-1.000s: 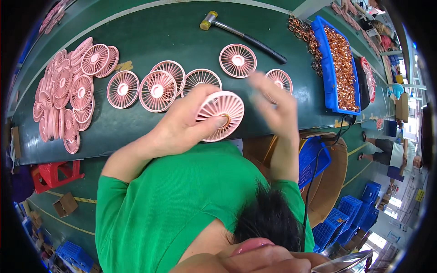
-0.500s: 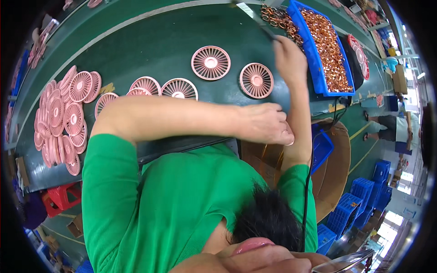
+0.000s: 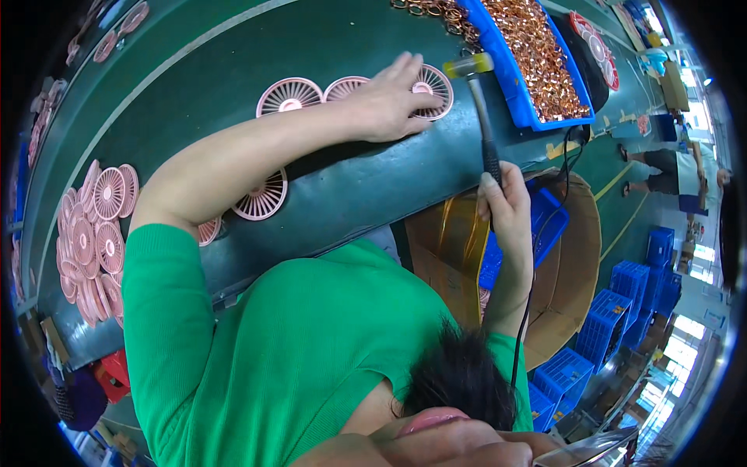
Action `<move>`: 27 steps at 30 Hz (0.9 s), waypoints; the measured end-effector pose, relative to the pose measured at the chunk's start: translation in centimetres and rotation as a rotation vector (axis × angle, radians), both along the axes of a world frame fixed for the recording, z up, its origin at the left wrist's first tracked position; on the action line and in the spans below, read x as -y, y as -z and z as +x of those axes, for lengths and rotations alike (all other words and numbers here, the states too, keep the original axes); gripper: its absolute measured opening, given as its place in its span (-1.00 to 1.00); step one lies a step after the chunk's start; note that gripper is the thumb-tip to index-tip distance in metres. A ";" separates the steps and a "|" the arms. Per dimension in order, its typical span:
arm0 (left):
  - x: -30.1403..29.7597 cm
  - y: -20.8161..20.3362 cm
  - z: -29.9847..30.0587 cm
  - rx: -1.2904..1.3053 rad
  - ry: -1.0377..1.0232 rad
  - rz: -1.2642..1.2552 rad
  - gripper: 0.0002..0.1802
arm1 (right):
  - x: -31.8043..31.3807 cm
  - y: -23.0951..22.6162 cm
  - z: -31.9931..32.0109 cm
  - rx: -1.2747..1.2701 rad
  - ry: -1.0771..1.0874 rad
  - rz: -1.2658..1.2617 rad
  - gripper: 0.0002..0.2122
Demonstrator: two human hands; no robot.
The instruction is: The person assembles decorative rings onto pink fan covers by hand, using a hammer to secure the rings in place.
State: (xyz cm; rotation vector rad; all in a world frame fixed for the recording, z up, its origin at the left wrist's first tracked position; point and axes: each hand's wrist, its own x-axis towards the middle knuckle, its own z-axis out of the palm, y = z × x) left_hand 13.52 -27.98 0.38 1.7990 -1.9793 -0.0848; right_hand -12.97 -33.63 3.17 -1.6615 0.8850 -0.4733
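Note:
My right hand (image 3: 510, 198) is closed around the dark handle of a hammer (image 3: 489, 152). Its yellow head points away from me, just right of a round pink spoked grille (image 3: 442, 87). Over that grille my left hand (image 3: 389, 101) lies with fingers spread, touching its near and left side. Two more pink grilles, a left one (image 3: 289, 95) and a middle one (image 3: 346, 87), lie beside and partly behind my left forearm. Under the forearm another grille (image 3: 263, 198) shows in part.
A heap of pink grilles (image 3: 93, 233) covers the table's left end. At the far right stands a blue tray (image 3: 520, 101) full of copper-coloured rings, with loose rings (image 3: 447, 12) beside it. Below the table edge is a cardboard box (image 3: 568, 296); a black cable (image 3: 537, 272) hangs past it.
My left hand has moved from beside my right forearm onto a grille. My right hand has drawn back toward me with the hammer. The row of grilles appears shifted.

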 end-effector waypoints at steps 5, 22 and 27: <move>1.8 -1.8 1.5 -0.167 0.000 0.227 -0.44 | -2.1 -5.3 0.0 0.079 0.112 -0.144 -0.67; 1.4 -2.4 1.8 -0.301 -0.097 0.237 0.20 | -0.6 -0.9 3.5 -0.510 -0.084 -0.660 -0.66; -2.9 -2.0 4.3 -0.075 -0.028 -0.071 0.22 | -0.6 -2.9 2.6 -0.172 -0.103 -0.710 -0.65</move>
